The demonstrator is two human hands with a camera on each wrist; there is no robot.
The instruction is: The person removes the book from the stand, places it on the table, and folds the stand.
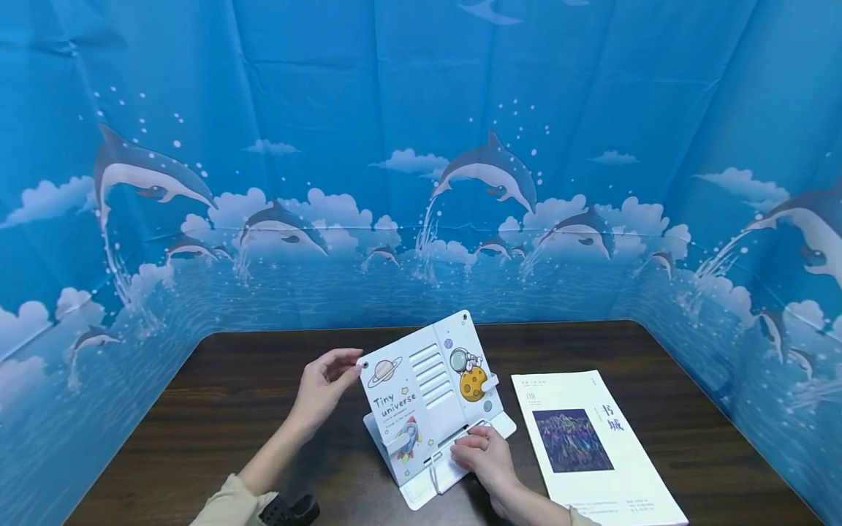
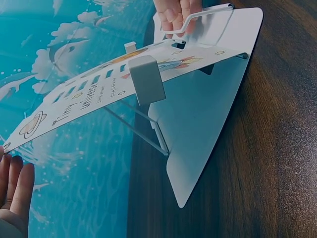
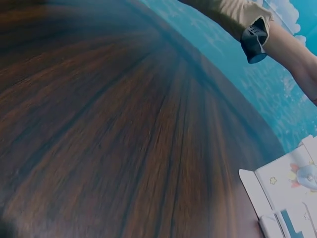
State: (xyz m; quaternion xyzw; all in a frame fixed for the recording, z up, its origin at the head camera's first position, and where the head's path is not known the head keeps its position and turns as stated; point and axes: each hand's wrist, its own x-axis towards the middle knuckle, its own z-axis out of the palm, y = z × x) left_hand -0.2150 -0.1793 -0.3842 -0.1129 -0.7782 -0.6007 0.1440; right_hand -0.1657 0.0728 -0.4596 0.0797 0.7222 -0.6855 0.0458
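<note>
A white book stand (image 1: 427,394) with "Tiny universe" and space drawings stands tilted on the table, its back plate raised over a flat base (image 2: 198,119). My left hand (image 1: 329,387) pinches the plate's upper left corner; in the left wrist view, the fingers of that hand (image 2: 17,191) show at this corner. At the front, my right hand (image 1: 487,460) has its thumb and fingers curled at the stand's bent wire page holder (image 2: 203,14). Thin metal struts (image 2: 136,129) prop the plate from behind. The right wrist view catches only part of the stand (image 3: 287,188).
A white book (image 1: 631,467) with a dark picture on its cover lies right of the stand. The dark wooden table (image 1: 230,394) is bordered by a blue dolphin curtain (image 1: 395,146). A black watch (image 1: 289,510) is on the left wrist.
</note>
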